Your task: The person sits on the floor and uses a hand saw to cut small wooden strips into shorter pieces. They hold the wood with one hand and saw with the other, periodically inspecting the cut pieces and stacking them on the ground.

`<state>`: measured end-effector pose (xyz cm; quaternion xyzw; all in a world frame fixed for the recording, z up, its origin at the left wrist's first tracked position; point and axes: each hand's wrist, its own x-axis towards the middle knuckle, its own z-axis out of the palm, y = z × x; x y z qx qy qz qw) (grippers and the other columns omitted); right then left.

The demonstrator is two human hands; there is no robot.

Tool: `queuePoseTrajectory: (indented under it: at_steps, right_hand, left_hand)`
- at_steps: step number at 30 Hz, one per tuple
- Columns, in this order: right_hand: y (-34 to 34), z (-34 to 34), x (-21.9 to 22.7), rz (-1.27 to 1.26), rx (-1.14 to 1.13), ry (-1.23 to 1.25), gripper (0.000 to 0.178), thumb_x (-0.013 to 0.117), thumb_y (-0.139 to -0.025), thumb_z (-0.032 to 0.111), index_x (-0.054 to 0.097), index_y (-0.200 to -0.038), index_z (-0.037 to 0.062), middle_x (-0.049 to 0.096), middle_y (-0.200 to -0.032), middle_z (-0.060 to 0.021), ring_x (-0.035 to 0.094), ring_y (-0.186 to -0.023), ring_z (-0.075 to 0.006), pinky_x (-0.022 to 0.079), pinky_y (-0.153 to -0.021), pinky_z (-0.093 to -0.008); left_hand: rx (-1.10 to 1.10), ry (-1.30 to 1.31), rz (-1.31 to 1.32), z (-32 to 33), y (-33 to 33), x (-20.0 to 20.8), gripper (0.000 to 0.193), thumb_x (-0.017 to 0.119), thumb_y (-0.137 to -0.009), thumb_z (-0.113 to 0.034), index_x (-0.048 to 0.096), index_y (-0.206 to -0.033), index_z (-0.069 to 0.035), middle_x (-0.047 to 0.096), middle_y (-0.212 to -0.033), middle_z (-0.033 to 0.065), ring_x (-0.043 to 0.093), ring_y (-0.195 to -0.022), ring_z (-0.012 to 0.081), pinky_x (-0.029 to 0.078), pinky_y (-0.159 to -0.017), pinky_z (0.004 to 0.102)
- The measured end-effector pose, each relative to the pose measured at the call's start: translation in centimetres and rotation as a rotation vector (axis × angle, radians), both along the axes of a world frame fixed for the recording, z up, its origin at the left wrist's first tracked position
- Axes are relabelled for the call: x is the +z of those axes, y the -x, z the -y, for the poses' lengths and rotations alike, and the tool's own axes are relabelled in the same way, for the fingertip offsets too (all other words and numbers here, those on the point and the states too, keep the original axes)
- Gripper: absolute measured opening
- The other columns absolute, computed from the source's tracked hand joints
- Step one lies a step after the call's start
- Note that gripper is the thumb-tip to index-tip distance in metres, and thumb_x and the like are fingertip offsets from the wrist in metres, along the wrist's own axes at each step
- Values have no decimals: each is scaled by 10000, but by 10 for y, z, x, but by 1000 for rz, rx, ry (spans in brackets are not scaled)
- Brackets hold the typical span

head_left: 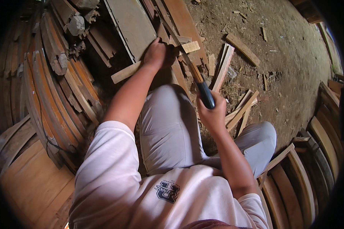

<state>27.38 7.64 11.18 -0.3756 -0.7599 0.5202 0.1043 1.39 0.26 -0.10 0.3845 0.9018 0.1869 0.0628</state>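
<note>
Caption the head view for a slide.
Left hand on a pale wood strip, right hand gripping a dark-handled tool.

saw hndl (206, 96): smooth plstc | blade (187, 61): smooth mtl | wd strip (126, 72): matt | trousers (168, 129): matt cloth | ground (294, 57): rough

Single head-worn fisheye, facing steeply down: wearer's shirt (206, 196) close at lower edge, dirt floor (294, 57) farther off.

Txt: dk lettering (166, 193), sm. print (175, 181) | loc: lt T-shirt (202, 191), chest
</note>
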Motion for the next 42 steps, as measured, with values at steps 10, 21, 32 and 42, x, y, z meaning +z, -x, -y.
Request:
queuePoseTrajectory:
  at_steps: [10,21,32,42]
  right_hand:
    - [-117,20,87,86,32,-54,61,681,-786,26,678,-839,-5,622,-649,-118,637,-582,-171,486,-595,-302]
    - [-31,7,11,-8,4,7,92,707,-838,59,678,-863,-24,602,-623,-113,570,-541,-143,478,-563,-308]
    - [-63,12,55,-50,18,-195,85,704,-822,50,692,-845,-31,579,-599,-151,617,-515,-206,468,-545,-330]
    - [-79,9,55,65,41,9,106,694,-852,60,663,-822,-38,528,-586,-113,513,-532,-115,436,-539,-312]
  left_hand:
    - [-372,292,-239,4,11,-7,119,613,-809,-71,726,-785,-42,727,-840,182,703,-913,281,436,-1072,370]
    - [-229,252,-268,3,21,-31,201,561,-831,-19,762,-826,-23,753,-922,194,693,-1084,307,437,-1125,386]
    - [-364,368,-197,1,13,-3,151,610,-808,-71,760,-810,-53,752,-856,168,720,-943,276,454,-1081,363]
    - [-322,331,-305,6,13,-12,177,589,-792,-4,762,-807,-44,745,-861,179,712,-921,270,487,-1002,346]
